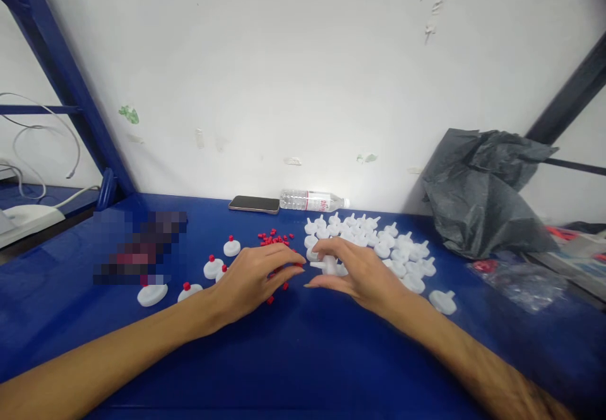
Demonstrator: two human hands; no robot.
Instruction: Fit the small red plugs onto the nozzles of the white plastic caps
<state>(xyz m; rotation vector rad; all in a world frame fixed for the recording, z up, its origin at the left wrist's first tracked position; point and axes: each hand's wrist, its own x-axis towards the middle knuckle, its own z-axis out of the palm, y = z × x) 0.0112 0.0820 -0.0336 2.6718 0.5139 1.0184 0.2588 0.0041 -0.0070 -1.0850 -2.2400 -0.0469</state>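
Note:
My right hand (pixel 360 271) is closed around a white nozzle cap (pixel 329 267), whose thin spout points left. Facing it, my left hand (pixel 255 275) has thumb and index finger pinched, with a bit of red at the tips that looks like a small red cap. Under and behind those fingers lies a loose heap of small red caps (pixel 273 238). Behind my right hand spreads a pile of white nozzle caps (pixel 400 256). Several white caps with red tips (pixel 231 246) stand to the left, some partly hidden by my left forearm.
Against the wall lie a phone (pixel 254 204) and a plastic bottle (pixel 312 201) on its side. A grey plastic bag (pixel 478 186) hangs at the right, above a clear plastic bag (pixel 525 284). The blue table (pixel 303 357) also carries a blurred-out item at left.

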